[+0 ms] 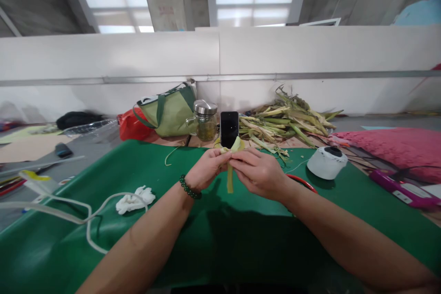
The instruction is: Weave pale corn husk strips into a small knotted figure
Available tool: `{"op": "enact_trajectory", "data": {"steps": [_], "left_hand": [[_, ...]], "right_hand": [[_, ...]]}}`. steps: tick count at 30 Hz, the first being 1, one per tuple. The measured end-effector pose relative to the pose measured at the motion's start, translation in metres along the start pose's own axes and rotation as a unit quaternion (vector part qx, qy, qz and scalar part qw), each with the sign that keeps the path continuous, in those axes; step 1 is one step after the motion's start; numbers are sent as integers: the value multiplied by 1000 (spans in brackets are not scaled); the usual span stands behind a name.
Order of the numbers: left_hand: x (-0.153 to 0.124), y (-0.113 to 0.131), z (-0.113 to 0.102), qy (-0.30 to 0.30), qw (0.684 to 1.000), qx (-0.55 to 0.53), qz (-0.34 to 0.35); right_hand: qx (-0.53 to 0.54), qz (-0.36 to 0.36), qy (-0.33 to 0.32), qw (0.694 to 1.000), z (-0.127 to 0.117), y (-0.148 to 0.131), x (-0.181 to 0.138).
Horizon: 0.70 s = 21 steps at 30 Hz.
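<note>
Both hands meet above the middle of the green mat (172, 248). Pinched between the fingers of my left hand (207, 166) and my right hand (258, 170) is a pale green leaf strip (230, 181). One end of it hangs straight down below the fingers, and a folded part sticks up above them. The fingertips cover the middle of the strip. Right behind the hands a dark-screened phone (229, 128) stands upright. A bead bracelet is on my left wrist.
Behind stand a glass mug (206, 121) with a metal lid, a green bag (168, 112) and a heap of leaves and stalks (289, 119). A white thread spool (326, 163) and a purple tool (403, 188) lie right. Crumpled tissue (136, 200) and a white cable (87, 220) lie left.
</note>
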<state>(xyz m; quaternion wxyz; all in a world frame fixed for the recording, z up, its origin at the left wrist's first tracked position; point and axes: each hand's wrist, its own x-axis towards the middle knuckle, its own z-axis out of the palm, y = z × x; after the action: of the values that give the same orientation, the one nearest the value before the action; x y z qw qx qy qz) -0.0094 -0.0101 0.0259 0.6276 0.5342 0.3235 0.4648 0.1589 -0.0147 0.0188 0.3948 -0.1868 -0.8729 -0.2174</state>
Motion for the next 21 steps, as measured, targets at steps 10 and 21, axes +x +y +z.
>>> {"op": "enact_trajectory", "data": {"steps": [10, 21], "left_hand": [[0, 4, -3, -94, 994, 63, -2], [6, -3, -8, -69, 992, 109, 13]], "right_hand": [[148, 126, -14, 981, -2, 17, -3], [-133, -79, -87, 984, -9, 6, -1]]}}
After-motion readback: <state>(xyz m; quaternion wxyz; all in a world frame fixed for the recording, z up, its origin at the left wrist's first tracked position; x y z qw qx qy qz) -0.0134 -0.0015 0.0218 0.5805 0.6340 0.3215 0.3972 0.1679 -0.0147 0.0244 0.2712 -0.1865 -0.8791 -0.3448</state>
